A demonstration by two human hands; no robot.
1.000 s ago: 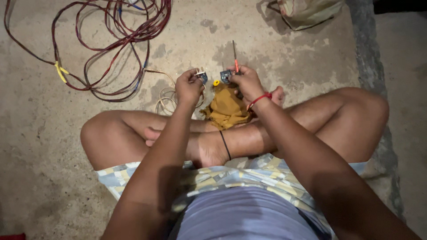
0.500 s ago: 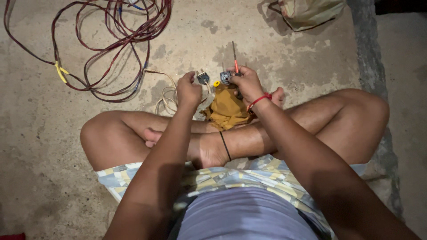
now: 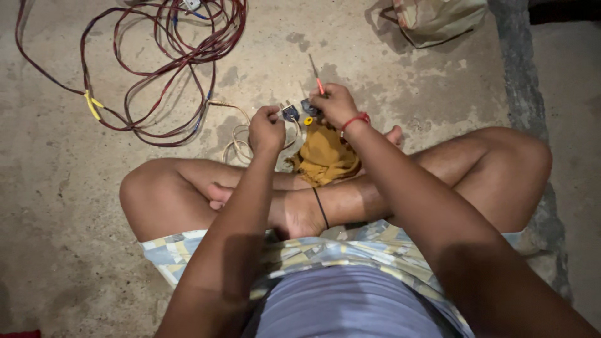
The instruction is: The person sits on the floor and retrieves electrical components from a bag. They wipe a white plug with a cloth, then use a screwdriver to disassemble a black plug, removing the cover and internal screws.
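Observation:
I sit cross-legged on a concrete floor. My left hand (image 3: 266, 129) pinches a small dark electrical part (image 3: 290, 112) with a pale cord (image 3: 238, 145) trailing from it. My right hand (image 3: 335, 105), with a red band on the wrist, grips a thin screwdriver (image 3: 316, 76) with an orange handle and also holds a second small dark part (image 3: 310, 107) close to the first. A small yellow piece (image 3: 308, 121) sits just below the two parts. A mustard-yellow cloth (image 3: 324, 156) lies on my shins under both hands.
A tangle of red and dark cables (image 3: 169, 62) with a yellow tie (image 3: 92, 104) spreads over the floor at the upper left. A beige bag (image 3: 438, 19) lies at the top right. A raised concrete strip (image 3: 526, 112) runs down the right side.
Both hands stay at the same spot above the cloth. The screwdriver tip has shifted only slightly.

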